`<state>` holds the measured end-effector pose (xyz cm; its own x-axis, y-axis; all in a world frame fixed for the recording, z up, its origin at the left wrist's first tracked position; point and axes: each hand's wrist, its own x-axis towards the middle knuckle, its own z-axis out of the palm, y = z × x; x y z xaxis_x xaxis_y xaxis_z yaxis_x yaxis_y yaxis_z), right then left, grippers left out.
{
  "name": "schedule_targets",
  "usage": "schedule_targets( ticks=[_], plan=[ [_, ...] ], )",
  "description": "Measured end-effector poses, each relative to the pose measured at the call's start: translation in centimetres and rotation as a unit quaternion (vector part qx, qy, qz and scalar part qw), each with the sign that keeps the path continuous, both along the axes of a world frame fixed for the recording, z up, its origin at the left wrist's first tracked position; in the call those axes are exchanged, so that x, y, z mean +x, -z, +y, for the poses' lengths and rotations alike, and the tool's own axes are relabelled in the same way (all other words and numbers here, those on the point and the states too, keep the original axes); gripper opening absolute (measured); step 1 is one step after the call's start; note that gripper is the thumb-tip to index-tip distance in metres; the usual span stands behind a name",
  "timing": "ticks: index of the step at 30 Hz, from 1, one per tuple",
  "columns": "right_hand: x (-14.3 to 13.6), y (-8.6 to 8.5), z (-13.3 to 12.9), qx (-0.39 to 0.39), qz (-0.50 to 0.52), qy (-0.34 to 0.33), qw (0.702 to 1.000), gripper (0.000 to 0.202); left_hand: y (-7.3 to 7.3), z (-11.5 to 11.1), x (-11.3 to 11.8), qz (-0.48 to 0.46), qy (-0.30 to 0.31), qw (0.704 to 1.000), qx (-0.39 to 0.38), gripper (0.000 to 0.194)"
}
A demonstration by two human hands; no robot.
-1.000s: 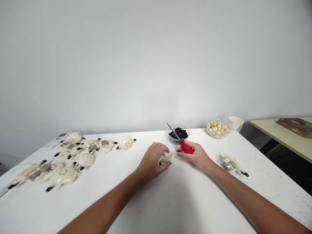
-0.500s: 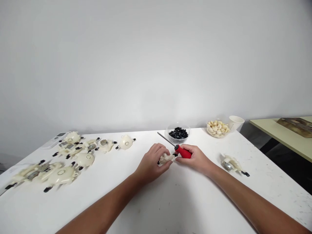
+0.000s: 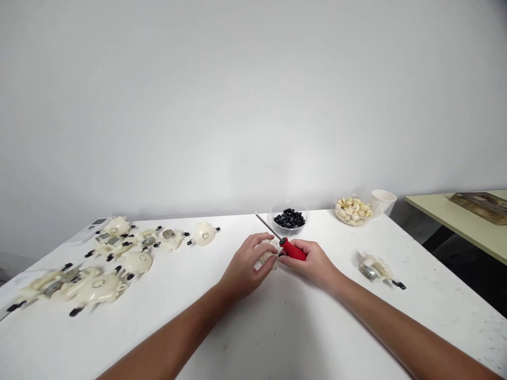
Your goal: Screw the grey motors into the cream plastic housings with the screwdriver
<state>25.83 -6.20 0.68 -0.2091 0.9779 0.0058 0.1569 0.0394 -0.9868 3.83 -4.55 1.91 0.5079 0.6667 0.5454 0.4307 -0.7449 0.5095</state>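
At the middle of the table, a cream plastic part (image 3: 268,257) lies partly hidden between my two hands. My left hand (image 3: 249,264) curves round its left side, fingers bent and touching or very near it. In my right hand (image 3: 312,261) is a screwdriver with a red handle (image 3: 293,250); its metal shaft slants up and to the left, off the part. The right fingertips are close to the part's right end, by a small black piece. Behind the hands stands a clear bowl of small black pieces (image 3: 290,218).
Several cream parts with black ends (image 3: 99,287) cover the left of the white table (image 3: 158,327), near a white device (image 3: 89,232). Another lies at the right (image 3: 378,268). At the back right are a bowl of cream pieces (image 3: 352,211) and a white cup (image 3: 383,200).
The screwdriver and my right hand have shifted slightly left, nearer my left hand. The cream part has turned, and its black end shows less.
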Motion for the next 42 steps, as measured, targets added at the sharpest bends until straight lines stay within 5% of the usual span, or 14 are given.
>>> schedule_targets(
  ticks=[12, 17, 20, 24, 30, 42],
  plan=[
    [-0.5, 0.1, -0.1, -0.031, 0.085, -0.012, 0.996, 0.027, 0.2, 0.3, -0.4, -0.016, 0.017, 0.999, 0.027, 0.019],
    [-0.2, -0.3, -0.2, -0.026, 0.086, -0.023, 0.996, 0.03, 0.2, -0.1, 0.0, -0.095, -0.005, 0.992, -0.079, 0.014],
    [-0.1, -0.4, -0.2, -0.009, 0.081, -0.026, 0.996, 0.031, -0.4, -0.5, 0.2, -0.137, -0.034, 0.966, -0.217, 0.015],
    [0.0, -0.4, -0.1, 0.026, 0.077, -0.021, 0.996, 0.029, -1.1, -0.8, 0.5, -0.204, -0.024, 0.888, -0.412, 0.031],
    [0.3, -0.5, -0.2, 0.046, 0.075, -0.02, 0.996, 0.028, -1.5, -0.6, 0.6, -0.259, 0.036, 0.786, -0.56, 0.034],
    [0.6, -1.5, -0.4, 0.058, 0.008, -0.045, 0.997, 0.035, -0.1, 0.7, -0.4, -0.236, 0.088, 0.77, -0.586, 0.031]
  ],
)
